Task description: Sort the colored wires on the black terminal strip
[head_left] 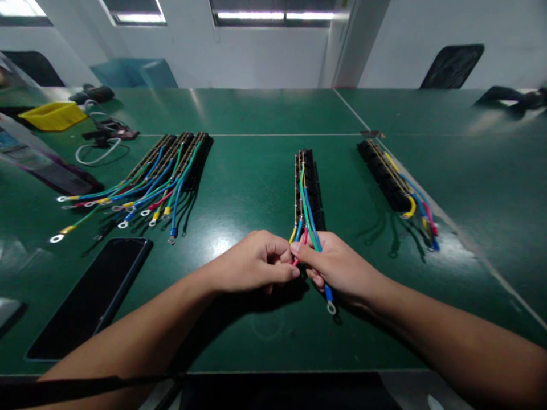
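Observation:
A black terminal block strip (314,185) lies lengthwise on the green table, and coloured wires run from it toward me. My right hand (331,259) is closed round blue and green wires (308,213). Below that hand pokes a blue-sleeved ring lug (330,302). My left hand (260,262) pinches a red wire (296,261) just beside the right hand; both hands meet there. The ends of the yellow and red wires are hidden by my fingers.
Several wired terminal strips (207,148) lie side by side at left, their lugs fanned toward me. Another wired strip (382,176) lies at right. A phone (92,296) rests near my left forearm. Farther left are a plastic bag (38,154), a yellow tray (53,117) and a white cable (98,156).

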The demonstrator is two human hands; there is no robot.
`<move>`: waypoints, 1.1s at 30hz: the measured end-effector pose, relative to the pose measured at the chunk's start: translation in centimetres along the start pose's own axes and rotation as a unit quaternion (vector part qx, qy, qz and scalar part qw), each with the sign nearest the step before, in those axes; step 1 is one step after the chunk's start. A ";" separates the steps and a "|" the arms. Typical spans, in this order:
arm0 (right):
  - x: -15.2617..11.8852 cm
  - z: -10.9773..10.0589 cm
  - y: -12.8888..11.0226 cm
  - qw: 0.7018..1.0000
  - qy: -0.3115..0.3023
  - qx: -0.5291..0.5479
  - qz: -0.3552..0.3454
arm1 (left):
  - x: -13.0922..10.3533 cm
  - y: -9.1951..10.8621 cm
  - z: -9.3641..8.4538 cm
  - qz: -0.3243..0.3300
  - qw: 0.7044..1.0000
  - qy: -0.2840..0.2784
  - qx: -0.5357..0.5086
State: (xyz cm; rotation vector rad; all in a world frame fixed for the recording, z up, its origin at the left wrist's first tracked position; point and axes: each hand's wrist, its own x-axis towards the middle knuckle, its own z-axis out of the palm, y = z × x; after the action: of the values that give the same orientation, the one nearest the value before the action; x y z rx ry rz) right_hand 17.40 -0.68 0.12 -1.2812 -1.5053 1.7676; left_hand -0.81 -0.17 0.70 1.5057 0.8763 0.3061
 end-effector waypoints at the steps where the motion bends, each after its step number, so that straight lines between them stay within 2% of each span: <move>1: 0.0 0.0 0.0 1.000 -0.001 -0.001 -0.001 | 0.0 0.0 0.0 0.002 1.000 0.002 -0.001; 10: 0.0 0.1 0.3 1.000 0.014 0.015 -0.012 | 0.0 0.2 -0.1 -0.012 1.000 -0.020 -0.018; 16: -0.2 0.2 -0.1 1.000 0.014 -0.005 -0.013 | 0.0 0.4 -0.3 0.005 0.999 -0.033 -0.026; 23: 0.0 0.1 0.0 1.000 0.019 0.006 -0.001 | 0.1 0.2 -0.2 -0.020 0.999 -0.029 -0.042; 29: -0.1 0.1 0.1 1.000 0.007 0.005 -0.007 | 0.1 0.1 -0.3 0.009 0.998 -0.032 -0.044; 33: 0.0 0.0 0.1 1.000 0.006 -0.008 -0.004 | 0.0 0.2 -0.1 0.000 0.999 -0.028 -0.040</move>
State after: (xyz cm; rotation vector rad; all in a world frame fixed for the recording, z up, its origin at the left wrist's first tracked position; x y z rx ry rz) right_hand 17.46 -0.70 0.08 -1.2896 -1.5186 1.7431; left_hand -0.80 -0.04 0.91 1.4330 0.8098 0.2950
